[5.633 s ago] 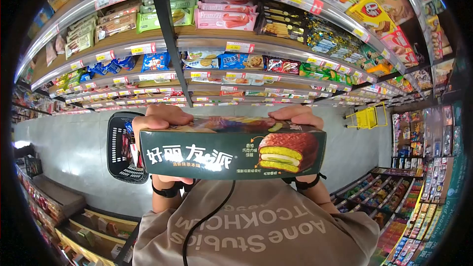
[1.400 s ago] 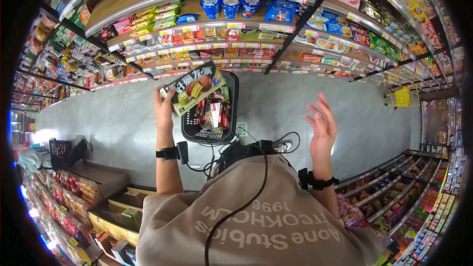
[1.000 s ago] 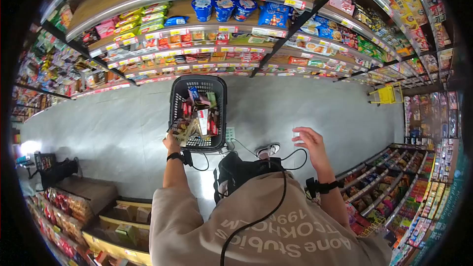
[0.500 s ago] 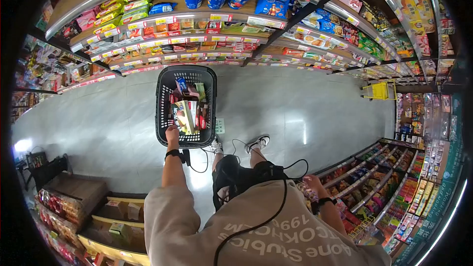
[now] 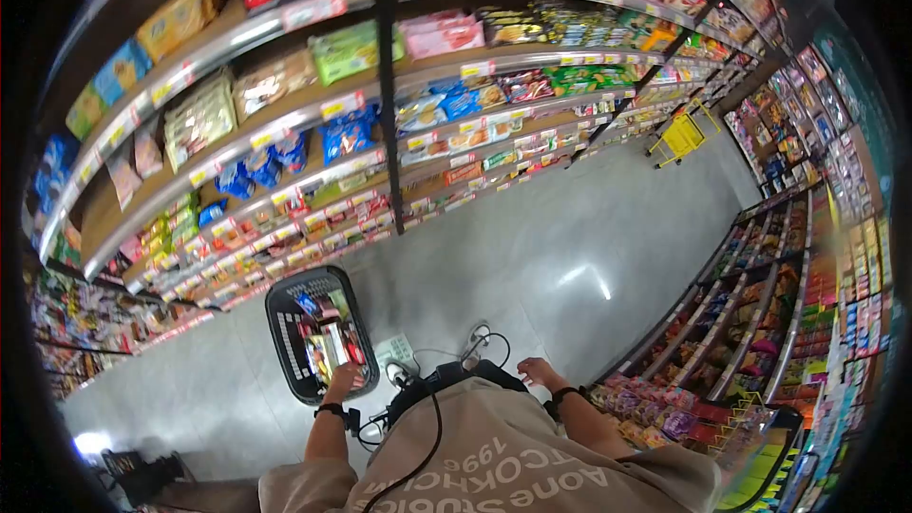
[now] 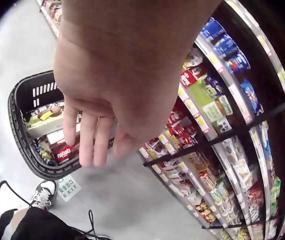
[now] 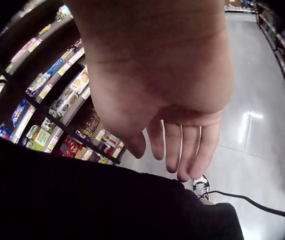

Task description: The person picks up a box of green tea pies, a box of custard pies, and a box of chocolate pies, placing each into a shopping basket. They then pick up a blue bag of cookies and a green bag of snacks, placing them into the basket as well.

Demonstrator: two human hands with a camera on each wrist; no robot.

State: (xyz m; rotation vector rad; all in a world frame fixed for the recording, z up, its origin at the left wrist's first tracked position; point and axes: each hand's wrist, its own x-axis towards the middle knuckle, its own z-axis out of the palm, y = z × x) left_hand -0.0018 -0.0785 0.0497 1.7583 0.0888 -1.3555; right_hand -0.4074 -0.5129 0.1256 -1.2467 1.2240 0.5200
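My left hand hangs over the near right rim of a black shopping basket on the floor. In the left wrist view its fingers are loosely extended and hold nothing. The dark green and cream pie box lies inside the basket, partly on other snacks, next to a red packet. My right hand hangs by my right side, nearest to the dark shorts. Its fingers point down, relaxed, with nothing in them.
Snack shelves run along the far side of the aisle. Sloped racks stand on the right, and a yellow cart is farther off. A floor exit sign lies beside the basket, near my shoes. Loose cables hang at my front.
The pie box, held in both hands at first, went into the basket with my left hand, which let it go. My right hand has dropped to my side. The head view has turned toward the right.
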